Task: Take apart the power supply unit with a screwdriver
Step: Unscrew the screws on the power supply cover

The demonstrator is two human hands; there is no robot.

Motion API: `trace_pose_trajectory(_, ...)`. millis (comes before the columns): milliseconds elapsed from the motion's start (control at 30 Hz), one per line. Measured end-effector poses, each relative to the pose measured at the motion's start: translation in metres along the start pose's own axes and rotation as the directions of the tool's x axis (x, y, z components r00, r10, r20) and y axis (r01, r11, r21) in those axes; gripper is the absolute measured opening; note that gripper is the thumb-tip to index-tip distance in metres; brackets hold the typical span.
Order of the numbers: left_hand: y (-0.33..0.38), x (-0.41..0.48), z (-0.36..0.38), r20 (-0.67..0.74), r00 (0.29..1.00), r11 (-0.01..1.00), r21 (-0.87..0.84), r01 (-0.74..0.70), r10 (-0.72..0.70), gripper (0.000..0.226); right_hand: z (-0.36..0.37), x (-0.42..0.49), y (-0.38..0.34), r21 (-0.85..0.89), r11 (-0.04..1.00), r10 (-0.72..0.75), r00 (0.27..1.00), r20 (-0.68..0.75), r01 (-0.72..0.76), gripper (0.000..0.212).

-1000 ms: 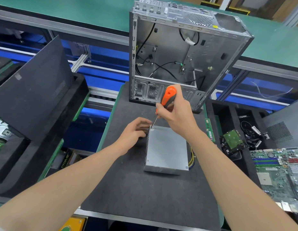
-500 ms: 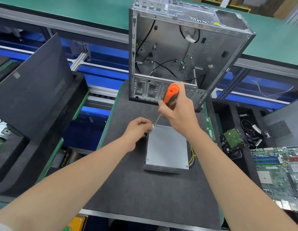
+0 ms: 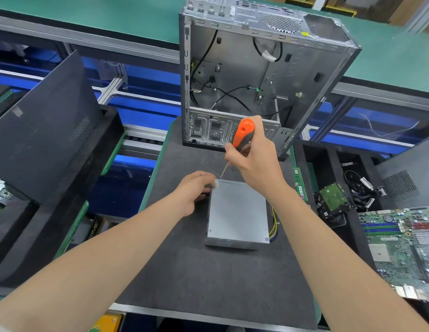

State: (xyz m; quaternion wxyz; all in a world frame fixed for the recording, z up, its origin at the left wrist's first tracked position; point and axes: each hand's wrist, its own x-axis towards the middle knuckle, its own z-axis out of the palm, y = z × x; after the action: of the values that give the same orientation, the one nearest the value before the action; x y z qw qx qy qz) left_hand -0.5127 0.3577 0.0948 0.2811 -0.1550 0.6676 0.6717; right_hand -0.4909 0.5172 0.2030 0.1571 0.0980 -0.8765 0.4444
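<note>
grey metal power supply unit lies flat on the dark mat, orange-handled screwdriver tilted above its far-left corner.

A dark grey, felt-covered tabletop edged in green is recorded at centre. Behind it, a green belt surface is carried on grey aluminium rails above blue panels. Black foam trays are set at either side.

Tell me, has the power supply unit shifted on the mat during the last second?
No. The power supply unit sits at the same spot and angle before the open computer case, on the black mat.
</note>
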Motion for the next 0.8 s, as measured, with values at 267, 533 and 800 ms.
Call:
trace_pose_trajectory(267,0.001,-0.005,-0.003,0.063,0.997,0.995,-0.086,0.058,-0.053,0.043,0.005,0.0,0.0,0.032,0.999,-0.004,1.0,0.018,0.003,0.032)
trace_pose_trajectory(533,-0.009,-0.001,-0.011,0.14,0.99,0.996,-0.083,0.019,-0.007,0.048,0.008,0.001,-0.001,0.039,0.999,-0.001,1.0,0.028,0.0,0.032)
trace_pose_trajectory(800,-0.009,-0.001,-0.011,0.146,0.989,0.995,-0.097,0.013,0.001,0.049,0.01,0.0,0.0,0.036,0.999,0.001,0.999,0.044,-0.003,0.031)
